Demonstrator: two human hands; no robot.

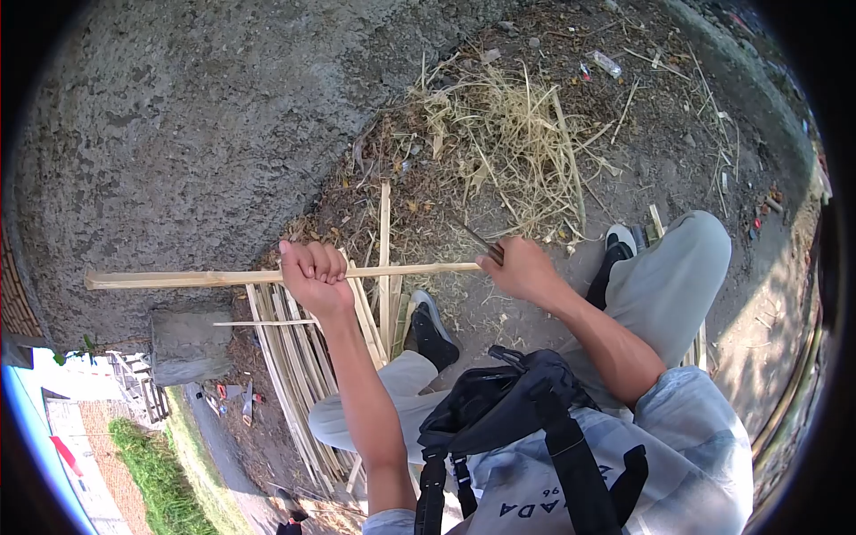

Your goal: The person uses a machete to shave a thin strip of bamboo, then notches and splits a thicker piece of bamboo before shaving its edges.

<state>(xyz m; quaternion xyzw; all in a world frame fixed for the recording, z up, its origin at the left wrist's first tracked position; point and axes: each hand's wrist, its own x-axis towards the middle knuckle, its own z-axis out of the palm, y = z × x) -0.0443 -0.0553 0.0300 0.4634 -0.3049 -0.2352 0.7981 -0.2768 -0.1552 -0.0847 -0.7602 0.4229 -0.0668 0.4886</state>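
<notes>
A long pale bamboo strip (196, 279) lies level across the view in front of the body. My left hand (316, 272) is closed round it near its middle, knuckles up. At the strip's right end, my right hand (522, 267) is closed on a knife (482, 241), whose dark narrow blade points up and to the left. The strip's end meets the fingers of my right hand by the knife; the exact contact there is too small to make out.
Many split bamboo strips (294, 383) lie in a bundle below my left forearm. Beyond the knife is a heap of thin shavings (513, 134). A rough grey wall (196, 134) fills the upper left. My knees and dark shoes (432, 334) frame the ground.
</notes>
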